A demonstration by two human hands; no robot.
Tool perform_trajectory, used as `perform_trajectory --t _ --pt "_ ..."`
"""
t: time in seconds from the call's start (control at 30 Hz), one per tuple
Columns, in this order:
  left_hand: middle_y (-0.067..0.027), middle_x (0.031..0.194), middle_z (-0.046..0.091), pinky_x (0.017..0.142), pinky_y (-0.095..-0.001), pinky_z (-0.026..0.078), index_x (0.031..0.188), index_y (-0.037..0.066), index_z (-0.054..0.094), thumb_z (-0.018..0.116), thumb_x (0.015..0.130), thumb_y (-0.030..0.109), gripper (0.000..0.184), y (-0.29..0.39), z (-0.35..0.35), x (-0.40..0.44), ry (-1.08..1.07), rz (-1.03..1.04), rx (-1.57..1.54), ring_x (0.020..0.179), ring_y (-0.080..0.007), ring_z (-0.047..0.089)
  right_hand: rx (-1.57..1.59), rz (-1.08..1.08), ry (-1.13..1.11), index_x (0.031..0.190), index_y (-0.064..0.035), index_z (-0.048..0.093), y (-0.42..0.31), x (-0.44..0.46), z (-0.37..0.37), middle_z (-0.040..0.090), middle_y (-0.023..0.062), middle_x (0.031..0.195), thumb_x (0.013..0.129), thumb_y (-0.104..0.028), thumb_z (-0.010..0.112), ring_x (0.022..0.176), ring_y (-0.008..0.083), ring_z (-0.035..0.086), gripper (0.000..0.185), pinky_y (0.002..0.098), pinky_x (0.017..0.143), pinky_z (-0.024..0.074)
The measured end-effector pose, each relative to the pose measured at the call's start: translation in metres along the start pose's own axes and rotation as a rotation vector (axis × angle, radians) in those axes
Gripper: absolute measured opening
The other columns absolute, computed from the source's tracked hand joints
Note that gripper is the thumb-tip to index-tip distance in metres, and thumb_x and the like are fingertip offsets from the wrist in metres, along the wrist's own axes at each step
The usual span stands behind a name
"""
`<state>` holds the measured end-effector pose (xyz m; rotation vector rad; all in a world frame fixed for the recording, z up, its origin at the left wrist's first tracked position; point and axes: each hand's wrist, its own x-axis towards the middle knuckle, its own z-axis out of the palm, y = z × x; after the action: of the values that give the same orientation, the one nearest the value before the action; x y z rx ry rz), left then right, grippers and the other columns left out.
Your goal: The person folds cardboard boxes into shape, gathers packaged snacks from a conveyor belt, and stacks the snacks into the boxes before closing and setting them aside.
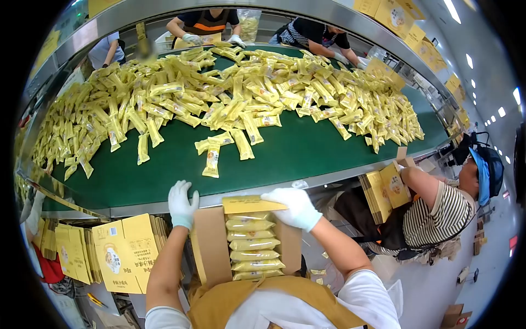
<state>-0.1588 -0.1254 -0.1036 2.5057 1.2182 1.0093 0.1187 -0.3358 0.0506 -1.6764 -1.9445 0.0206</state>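
An open carton stands in front of my body, its brown side flaps spread left and right. Inside it lies a stack of yellow sealed packets, one above another. My left hand, in a white glove, is at the belt's metal edge beside the carton's far left corner, fingers stretched out and thumb apart, holding nothing. With my gloved right hand I grip the right end of the carton's yellow far flap; the fingertips lie over it and the thumb is hidden.
A green conveyor belt carries heaped yellow packets. Flattened yellow cartons stand at my left, near a yellow cutter. On the right, a person in a striped shirt handles a carton. Other people work across the belt.
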Motion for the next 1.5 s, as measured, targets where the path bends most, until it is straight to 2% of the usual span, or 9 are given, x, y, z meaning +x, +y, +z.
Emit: perform_trajectory --t 0.27,0.4,0.67,0.93,1.13,1.2,1.33,1.4,1.5 --pt "-0.0195 0.124 0.06 0.101 -0.0426 0.047 0.132 0.0 0.055 0.072 0.08 0.009 0.055 0.06 -0.039 -0.078 -0.147 -0.289 -0.391 0.112 -0.0333 0.06 0.017 0.756 -0.004 0.101 -0.0092 0.075 0.069 0.003 -0.007 0.072 0.0186 0.1 0.092 -0.035 0.064 0.092 0.0382 0.069 0.029 0.0431 0.08 0.0555" --pt "-0.0198 0.148 0.039 0.105 -0.0422 0.048 0.159 0.01 0.01 0.078 0.085 0.023 0.102 0.135 -0.058 -0.068 -0.633 -0.716 -1.124 0.121 -0.0269 0.056 0.007 0.697 -0.157 0.105 -0.0061 0.073 0.086 0.02 -0.007 0.071 0.0233 0.099 0.091 -0.04 0.062 0.094 0.0422 0.067 0.039 0.0453 0.084 0.055" --pt "-0.0138 0.155 0.032 0.114 -0.0402 0.04 0.159 0.011 0.002 0.065 0.097 0.029 0.09 0.105 -0.004 -0.062 -0.211 -0.457 -1.375 0.137 -0.0247 0.042 0.558 0.445 0.233 0.108 0.0031 0.069 0.04 0.03 -0.024 0.075 0.0142 0.092 0.093 -0.027 0.065 0.08 0.0236 0.071 0.034 0.0363 0.073 0.0539" --pt "-0.0174 0.146 0.045 0.111 -0.0399 0.043 0.152 0.001 0.021 0.062 0.097 0.035 0.076 0.142 -0.097 0.243 0.231 0.253 -0.84 0.13 -0.0271 0.051 1.287 0.013 0.73 0.145 -0.0025 0.046 0.074 0.15 -0.121 0.056 0.0104 0.135 0.108 -0.04 0.037 0.125 0.017 0.051 0.054 0.0334 0.107 0.0429" --pt "-0.0222 0.145 0.049 0.109 -0.0406 0.043 0.148 -0.006 0.032 0.061 0.096 0.041 0.076 0.2 -0.176 0.455 0.343 0.46 -0.797 0.127 -0.0321 0.056 0.207 -0.552 0.892 0.131 0.0036 0.056 0.12 0.341 -0.243 0.05 0.0165 0.145 0.096 -0.013 0.063 0.119 0.0294 0.061 0.039 0.0374 0.1 0.0493" --pt "-0.0199 0.137 0.057 0.104 -0.0411 0.046 0.14 -0.002 0.047 0.062 0.097 0.033 0.057 0.211 -0.184 0.487 0.252 0.28 -0.948 0.123 -0.0311 0.056 0.638 -0.331 0.821 0.159 -0.0181 0.027 0.11 0.381 -0.252 0.044 0.0212 0.154 0.098 -0.044 0.056 0.135 0.0383 0.05 0.072 0.0407 0.116 0.0349" --pt "-0.0153 0.086 0.071 0.059 -0.0356 0.056 0.121 0.0 0.058 0.049 0.103 0.026 0.033 0.199 -0.18 0.52 0.204 0.096 -0.45 0.061 -0.0213 0.069 -0.09 0.058 0.892 0.143 0.0051 0.046 0.146 0.427 -0.229 0.055 0.0292 0.139 0.097 -0.044 0.056 0.133 0.0368 0.051 0.068 0.0393 0.112 0.0386" --pt "-0.0198 0.091 0.072 0.064 -0.0389 0.057 0.119 -0.003 0.058 0.052 0.098 0.019 0.031 0.206 -0.176 0.511 0.267 -0.026 -0.211 0.065 -0.0257 0.073 -0.397 -0.056 0.865 0.136 0.0037 0.054 0.154 0.424 -0.211 0.058 0.0263 0.136 0.094 -0.048 0.059 0.129 0.0415 0.052 0.067 0.0433 0.111 0.0388" --pt "-0.0318 0.133 0.057 0.105 -0.0464 0.045 0.144 -0.005 0.043 0.051 0.097 0.034 0.062 0.194 -0.146 0.503 0.446 0.073 0.006 0.123 -0.0432 0.056 -0.528 0.067 0.603 0.135 0.0028 0.055 0.116 0.396 -0.217 0.058 0.0274 0.135 0.095 -0.047 0.057 0.128 0.0425 0.052 0.064 0.0449 0.109 0.04"
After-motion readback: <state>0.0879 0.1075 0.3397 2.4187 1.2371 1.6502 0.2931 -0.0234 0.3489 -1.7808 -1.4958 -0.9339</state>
